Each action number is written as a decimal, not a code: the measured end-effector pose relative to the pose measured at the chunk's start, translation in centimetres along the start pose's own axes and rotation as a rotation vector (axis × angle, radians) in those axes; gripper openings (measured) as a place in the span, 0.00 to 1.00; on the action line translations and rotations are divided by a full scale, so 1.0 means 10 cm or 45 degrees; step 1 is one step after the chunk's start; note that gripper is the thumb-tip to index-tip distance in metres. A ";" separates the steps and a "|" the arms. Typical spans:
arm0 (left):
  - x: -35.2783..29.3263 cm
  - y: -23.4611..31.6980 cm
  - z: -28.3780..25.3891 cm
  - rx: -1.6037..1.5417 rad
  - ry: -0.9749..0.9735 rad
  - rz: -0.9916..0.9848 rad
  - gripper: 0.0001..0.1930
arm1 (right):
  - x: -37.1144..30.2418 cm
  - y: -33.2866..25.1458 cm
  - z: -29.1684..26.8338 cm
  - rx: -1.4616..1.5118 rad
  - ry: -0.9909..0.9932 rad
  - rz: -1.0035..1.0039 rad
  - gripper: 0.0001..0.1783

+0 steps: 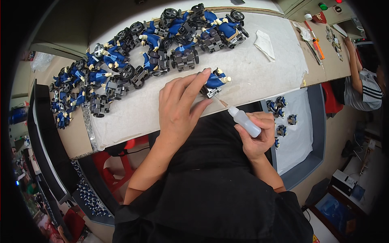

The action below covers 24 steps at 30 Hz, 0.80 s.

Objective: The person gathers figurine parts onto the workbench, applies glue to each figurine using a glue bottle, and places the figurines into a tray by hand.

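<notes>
Head view, watched from my remote station; clock directions run from the blue figure (pixel 214 82), 12 being the top of the view. I log it on the white-covered table (pixel 279 69), seated on a small grey-and-black base. Left grip (pixel 176 103), bare hand, at 8 o'clock: thumb and forefinger stand apart at the piece's left end; I cannot tell whether they pinch it. Right grip (pixel 261 135), bare hand, at 5 o'clock: fingers closed around a whitish squeeze bottle (pixel 244 120), its thin tip aimed toward 11 and near the base; contact unclear to me. I note a crowd of similar figures (pixel 150 62) from 9 to 12, a white paper scrap (pixel 264 45) at 2, and a grey tray (pixel 318 121) at 4, white-lined, carrying several small blue pieces (pixel 292 119).
</notes>
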State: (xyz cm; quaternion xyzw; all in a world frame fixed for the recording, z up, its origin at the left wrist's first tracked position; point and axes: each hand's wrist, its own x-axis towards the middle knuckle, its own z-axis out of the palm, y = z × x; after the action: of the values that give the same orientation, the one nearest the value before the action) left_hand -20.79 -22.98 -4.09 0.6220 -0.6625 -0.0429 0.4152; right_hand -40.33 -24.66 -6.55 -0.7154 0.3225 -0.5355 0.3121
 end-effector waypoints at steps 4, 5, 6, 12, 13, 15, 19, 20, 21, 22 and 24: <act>0.00 0.00 0.00 -0.003 0.015 0.006 0.36 | -0.01 0.00 0.00 0.014 0.009 0.004 0.23; 0.00 0.00 0.00 -0.002 0.010 0.001 0.36 | -0.01 0.00 0.00 0.014 0.009 0.005 0.23; 0.00 0.00 0.00 -0.002 0.010 0.000 0.36 | 0.00 0.00 0.00 0.002 0.001 0.000 0.23; 0.03 0.00 -0.01 0.002 0.022 0.004 0.36 | 0.01 0.01 0.01 0.001 0.011 -0.001 0.23; 0.04 -0.01 -0.01 -0.001 0.024 0.005 0.37 | 0.03 0.01 0.01 0.003 0.020 -0.005 0.23; 0.04 -0.03 0.01 -0.009 0.012 -0.001 0.37 | 0.03 0.04 0.01 0.003 0.022 0.008 0.23; 0.02 0.02 -0.02 -0.019 -0.002 -0.058 0.39 | 0.03 0.01 -0.03 0.060 0.088 0.052 0.23; 0.04 0.03 -0.04 -0.013 -0.010 -0.098 0.40 | 0.03 0.00 -0.06 0.129 0.115 0.081 0.23; 0.04 0.03 -0.04 -0.025 -0.006 -0.107 0.42 | 0.03 0.00 -0.10 0.203 0.137 0.103 0.23; 0.04 0.03 -0.05 -0.036 -0.015 -0.142 0.42 | 0.07 0.02 -0.17 0.195 0.125 0.123 0.23; 0.02 0.03 -0.05 -0.069 -0.045 -0.200 0.42 | 0.14 0.06 -0.28 0.318 0.200 0.237 0.22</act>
State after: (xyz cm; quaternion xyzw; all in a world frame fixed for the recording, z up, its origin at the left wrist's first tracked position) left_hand -20.67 -22.84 -3.47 0.6598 -0.6175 -0.1042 0.4153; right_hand -42.84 -26.47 -5.59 -0.5942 0.3415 -0.5944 0.4207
